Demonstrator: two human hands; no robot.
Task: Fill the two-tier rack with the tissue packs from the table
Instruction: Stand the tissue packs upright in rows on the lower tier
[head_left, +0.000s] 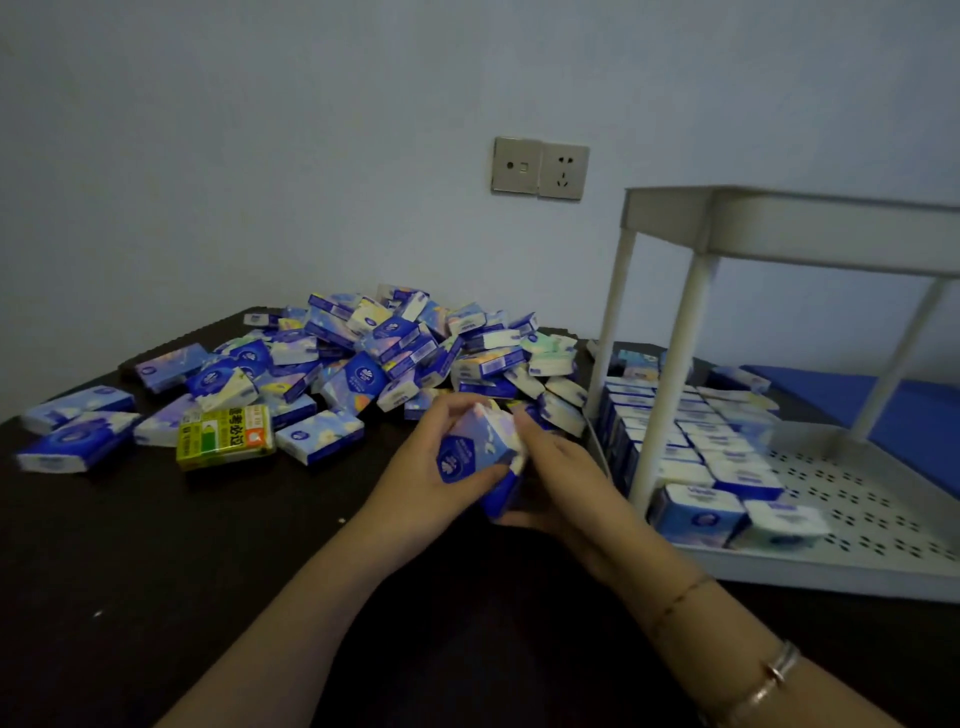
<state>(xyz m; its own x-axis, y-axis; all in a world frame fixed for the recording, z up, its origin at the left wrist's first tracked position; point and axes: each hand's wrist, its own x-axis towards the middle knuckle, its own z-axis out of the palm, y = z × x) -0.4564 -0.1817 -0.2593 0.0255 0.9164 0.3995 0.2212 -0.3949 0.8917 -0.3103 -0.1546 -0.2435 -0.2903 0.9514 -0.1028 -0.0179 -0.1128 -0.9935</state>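
Dark wooden table (156, 545), white perforated two-tier plastic rack (883, 519) half-lined below, heap of blue-and-white tissue packs (363, 358); left hand (415, 467) and right hand (561, 467) clamp a small stack of packs (483, 457) together. Best square them, then slide in upright beside the rows.
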